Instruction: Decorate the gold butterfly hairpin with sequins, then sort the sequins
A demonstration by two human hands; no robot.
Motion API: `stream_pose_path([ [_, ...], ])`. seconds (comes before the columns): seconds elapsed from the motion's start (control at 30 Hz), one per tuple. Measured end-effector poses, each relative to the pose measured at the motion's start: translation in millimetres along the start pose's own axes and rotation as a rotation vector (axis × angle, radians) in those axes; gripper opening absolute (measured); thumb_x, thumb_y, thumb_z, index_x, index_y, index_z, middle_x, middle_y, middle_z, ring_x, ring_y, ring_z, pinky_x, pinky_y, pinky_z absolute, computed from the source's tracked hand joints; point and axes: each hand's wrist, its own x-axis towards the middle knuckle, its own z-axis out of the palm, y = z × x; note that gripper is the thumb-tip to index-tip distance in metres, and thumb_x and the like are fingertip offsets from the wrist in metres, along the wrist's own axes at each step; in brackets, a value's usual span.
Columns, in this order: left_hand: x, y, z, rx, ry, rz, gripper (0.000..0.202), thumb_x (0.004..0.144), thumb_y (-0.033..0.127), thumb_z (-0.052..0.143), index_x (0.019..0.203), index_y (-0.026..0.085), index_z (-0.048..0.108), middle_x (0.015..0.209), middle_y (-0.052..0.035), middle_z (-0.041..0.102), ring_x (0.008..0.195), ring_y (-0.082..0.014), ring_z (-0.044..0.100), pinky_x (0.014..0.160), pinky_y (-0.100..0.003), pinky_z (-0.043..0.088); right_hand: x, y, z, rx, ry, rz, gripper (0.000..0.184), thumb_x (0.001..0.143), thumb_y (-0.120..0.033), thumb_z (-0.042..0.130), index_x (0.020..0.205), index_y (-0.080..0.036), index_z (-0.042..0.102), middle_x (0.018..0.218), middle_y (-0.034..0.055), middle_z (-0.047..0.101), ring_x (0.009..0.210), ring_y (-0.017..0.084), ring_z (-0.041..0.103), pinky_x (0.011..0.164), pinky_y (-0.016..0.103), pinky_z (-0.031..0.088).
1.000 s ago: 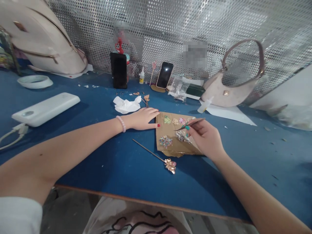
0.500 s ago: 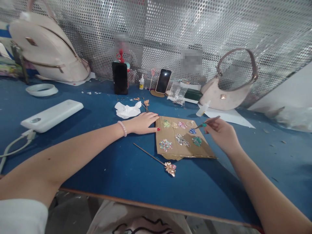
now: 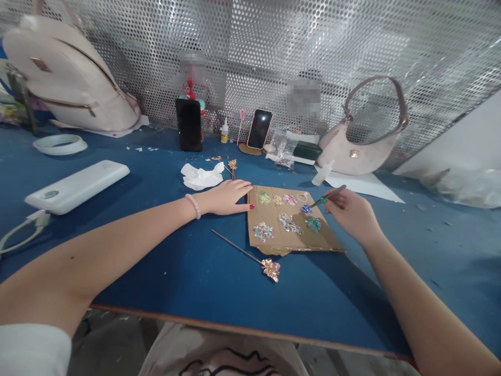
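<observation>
My left hand [image 3: 227, 198] lies flat with its fingers stretched, touching the left edge of a brown cardboard sheet [image 3: 272, 213]. In my right hand [image 3: 354, 215] is a pair of tweezers [image 3: 335, 191], its tip down at a small pile of blue gems [image 3: 306, 209]. Other little heaps sit on the cardboard: green-teal gems [image 3: 313, 224], silvery gems [image 3: 290, 223], multicoloured gems [image 3: 263, 231] and pink gems [image 3: 289, 200]. Nearer me, a gold hairpin [image 3: 271, 269] with a leafy, flower-like head and a pink bit lies on the table.
Crumpled white tissue [image 3: 201, 176] and another gold hairpin [image 3: 232, 165] lie behind my left hand. A glue bottle [image 3: 322, 173] leans near the handbag [image 3: 360, 149]. Two phones [image 3: 190, 125] stand at the back; a white power bank [image 3: 78, 187] is at left.
The whole view has shifted slightly. My right hand has brought the tweezers' tip closer to the blue gems. My left hand stays at the cardboard's edge.
</observation>
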Motion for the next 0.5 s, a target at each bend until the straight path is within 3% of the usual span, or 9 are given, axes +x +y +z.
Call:
stream_pose_path([
  [0.17, 0, -1, 0.4, -0.010, -0.006, -0.003, 0.070, 0.089, 0.062, 0.027, 0.139, 0.014, 0.028, 0.146, -0.0127, 0.026, 0.133, -0.0243, 0.024, 0.107, -0.039, 0.022, -19, -39, 17, 0.190, -0.009, -0.037, 0.015, 0.067, -0.025, 0.061, 0.081, -0.020, 0.056, 0.069, 0.0010, 0.065, 0.060, 0.016, 0.061, 0.056, 0.030, 0.051],
  [0.3, 0, -1, 0.9, -0.013, 0.005, 0.004, 0.070, 0.089, 0.062, 0.028, 0.139, 0.014, 0.029, 0.145, -0.0123, 0.027, 0.133, -0.0239, 0.024, 0.107, -0.038, 0.022, -47, -74, 43, 0.168, -0.104, -0.083, 0.014, 0.072, -0.023, 0.058, 0.085, -0.018, 0.059, 0.070, 0.0030, 0.066, 0.057, 0.015, 0.061, 0.054, 0.029, 0.051],
  [0.5, 1, -1, 2.5, -0.011, 0.010, -0.003, 0.073, 0.089, 0.063, 0.028, 0.139, 0.010, 0.028, 0.145, -0.0135, 0.027, 0.133, -0.0254, 0.025, 0.107, -0.040, 0.022, -64, -85, 60, 0.053, -0.263, -0.181, 0.011, 0.077, -0.021, 0.052, 0.083, -0.020, 0.062, 0.081, 0.0044, 0.068, 0.068, 0.017, 0.065, 0.055, 0.028, 0.051],
])
